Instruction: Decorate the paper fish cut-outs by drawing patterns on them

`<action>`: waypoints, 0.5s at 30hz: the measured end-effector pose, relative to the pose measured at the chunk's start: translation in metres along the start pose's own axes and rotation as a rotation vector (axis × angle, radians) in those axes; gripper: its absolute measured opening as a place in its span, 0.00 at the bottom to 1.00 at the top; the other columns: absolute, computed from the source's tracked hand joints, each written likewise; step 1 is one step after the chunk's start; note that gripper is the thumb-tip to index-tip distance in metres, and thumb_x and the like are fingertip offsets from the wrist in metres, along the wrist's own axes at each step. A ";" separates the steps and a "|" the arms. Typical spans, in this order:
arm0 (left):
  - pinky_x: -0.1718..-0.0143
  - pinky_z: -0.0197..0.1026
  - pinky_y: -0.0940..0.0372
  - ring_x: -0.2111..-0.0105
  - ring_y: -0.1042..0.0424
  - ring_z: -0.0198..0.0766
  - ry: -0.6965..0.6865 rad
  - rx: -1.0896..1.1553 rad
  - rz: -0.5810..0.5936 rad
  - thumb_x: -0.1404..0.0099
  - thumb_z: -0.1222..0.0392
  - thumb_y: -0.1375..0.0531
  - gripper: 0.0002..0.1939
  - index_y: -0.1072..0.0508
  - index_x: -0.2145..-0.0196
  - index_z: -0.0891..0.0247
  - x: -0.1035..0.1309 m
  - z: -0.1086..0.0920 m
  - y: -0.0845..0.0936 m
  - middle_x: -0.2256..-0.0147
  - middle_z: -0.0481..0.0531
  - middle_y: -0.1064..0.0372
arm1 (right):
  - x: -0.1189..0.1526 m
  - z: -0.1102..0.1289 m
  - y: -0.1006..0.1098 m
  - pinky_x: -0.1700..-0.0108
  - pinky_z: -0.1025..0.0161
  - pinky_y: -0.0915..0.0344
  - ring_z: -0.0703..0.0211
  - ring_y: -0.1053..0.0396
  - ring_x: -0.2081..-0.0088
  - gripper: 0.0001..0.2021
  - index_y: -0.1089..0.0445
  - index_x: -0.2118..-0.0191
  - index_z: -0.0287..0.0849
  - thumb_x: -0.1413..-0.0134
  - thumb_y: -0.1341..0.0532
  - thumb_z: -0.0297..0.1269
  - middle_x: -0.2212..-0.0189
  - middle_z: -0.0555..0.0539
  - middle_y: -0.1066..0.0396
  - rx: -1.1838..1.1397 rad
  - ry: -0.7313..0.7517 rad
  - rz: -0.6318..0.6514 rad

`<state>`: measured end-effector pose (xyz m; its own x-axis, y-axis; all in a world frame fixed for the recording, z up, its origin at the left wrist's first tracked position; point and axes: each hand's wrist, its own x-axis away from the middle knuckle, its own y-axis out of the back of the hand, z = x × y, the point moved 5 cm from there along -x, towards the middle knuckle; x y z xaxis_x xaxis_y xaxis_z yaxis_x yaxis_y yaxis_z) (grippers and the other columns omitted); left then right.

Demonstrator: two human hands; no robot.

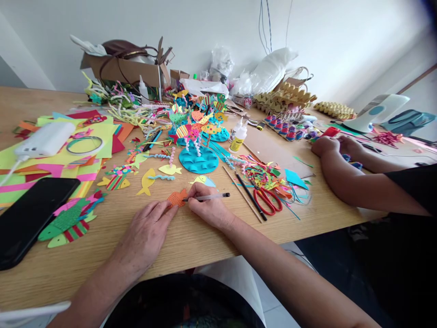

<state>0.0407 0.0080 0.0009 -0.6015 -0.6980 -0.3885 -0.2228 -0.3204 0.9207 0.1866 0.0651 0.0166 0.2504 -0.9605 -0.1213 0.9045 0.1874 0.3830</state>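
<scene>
1. Head view, hands. Left hand (145, 230) lay half open, fingers nearly straight, tips pressing the orange paper fish (176, 199) to the table (198, 232). Right hand (206, 207) was closed in a writing pinch on a clear-barrelled pen (211, 197), its tip at the fish's right edge, near the tail.

2. Same view, risks. The fish was small and loose; light pressure from the left fingertips could let it swivel and skew a pen line. A hard push so near the rim might crease the paper. Fresh ink, if wet, could smear under either hand. A forward sweep of the right knuckles might knock the pale yellow fish (204, 181) just beyond.

3. Same view, edges and room. Table's front edge ran close below both forearms; bare wood lay between it and the fish. Left side: black phone (37, 205), well apart. Right side: wooden skewer (241, 193), black pencil (251, 197), then red-handled scissors, limiting sideways travel. Ahead stood the blue scalloped base (198, 159); a forward reach had little slack.
</scene>
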 end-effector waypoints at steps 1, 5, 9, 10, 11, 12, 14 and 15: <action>0.54 0.48 0.35 0.55 0.36 0.47 0.001 0.000 0.000 0.36 0.71 0.54 0.21 0.32 0.49 0.68 0.000 0.000 0.000 0.54 0.60 0.33 | 0.000 0.000 0.000 0.76 0.70 0.46 0.68 0.45 0.79 0.04 0.41 0.78 0.42 0.62 0.46 0.27 0.82 0.57 0.41 0.002 0.003 0.000; 0.53 0.48 0.36 0.54 0.35 0.47 0.001 -0.002 0.007 0.37 0.71 0.54 0.21 0.32 0.49 0.66 0.001 0.001 -0.001 0.54 0.59 0.33 | 0.000 0.001 0.000 0.76 0.70 0.46 0.68 0.45 0.80 0.04 0.41 0.79 0.42 0.62 0.46 0.27 0.82 0.57 0.41 0.008 0.018 -0.008; 0.51 0.49 0.37 0.53 0.36 0.47 0.020 0.011 0.026 0.37 0.70 0.53 0.22 0.32 0.48 0.64 0.001 0.002 -0.003 0.53 0.58 0.33 | -0.001 0.001 0.001 0.76 0.70 0.46 0.69 0.45 0.80 0.04 0.41 0.79 0.42 0.61 0.46 0.27 0.82 0.57 0.40 0.033 0.022 -0.023; 0.50 0.49 0.37 0.53 0.36 0.47 0.021 0.013 0.026 0.37 0.70 0.53 0.22 0.32 0.48 0.64 0.001 0.002 -0.003 0.53 0.59 0.33 | -0.001 0.000 0.001 0.76 0.70 0.47 0.69 0.45 0.80 0.04 0.41 0.79 0.42 0.61 0.46 0.27 0.82 0.57 0.40 0.035 0.024 -0.025; 0.51 0.49 0.37 0.53 0.35 0.47 0.020 0.013 0.023 0.37 0.70 0.53 0.22 0.32 0.48 0.64 0.001 0.002 -0.002 0.53 0.58 0.33 | -0.001 0.000 0.001 0.76 0.70 0.47 0.69 0.45 0.80 0.04 0.41 0.79 0.42 0.61 0.46 0.27 0.82 0.57 0.40 0.034 0.026 -0.025; 0.51 0.49 0.37 0.53 0.35 0.47 0.017 0.011 0.022 0.37 0.70 0.53 0.22 0.32 0.48 0.64 0.001 0.002 -0.002 0.53 0.58 0.33 | -0.001 -0.001 0.000 0.77 0.70 0.47 0.69 0.45 0.80 0.04 0.41 0.79 0.42 0.61 0.46 0.27 0.82 0.57 0.40 0.033 0.028 -0.025; 0.51 0.49 0.37 0.54 0.35 0.47 0.008 0.009 0.013 0.36 0.70 0.53 0.21 0.32 0.48 0.65 0.001 0.002 -0.001 0.54 0.59 0.33 | -0.001 -0.002 0.000 0.77 0.70 0.48 0.69 0.46 0.80 0.04 0.41 0.79 0.42 0.62 0.46 0.27 0.83 0.57 0.41 0.032 0.031 -0.024; 0.52 0.49 0.37 0.54 0.35 0.47 0.003 0.008 0.009 0.36 0.69 0.53 0.21 0.32 0.48 0.66 0.001 0.001 0.000 0.54 0.60 0.33 | -0.001 -0.002 0.000 0.77 0.70 0.48 0.69 0.47 0.80 0.04 0.41 0.79 0.42 0.62 0.46 0.27 0.83 0.57 0.41 0.034 0.032 -0.025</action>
<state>0.0392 0.0081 0.0004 -0.6011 -0.7030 -0.3802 -0.2237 -0.3087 0.9245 0.1872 0.0668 0.0153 0.2394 -0.9577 -0.1597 0.8984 0.1562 0.4105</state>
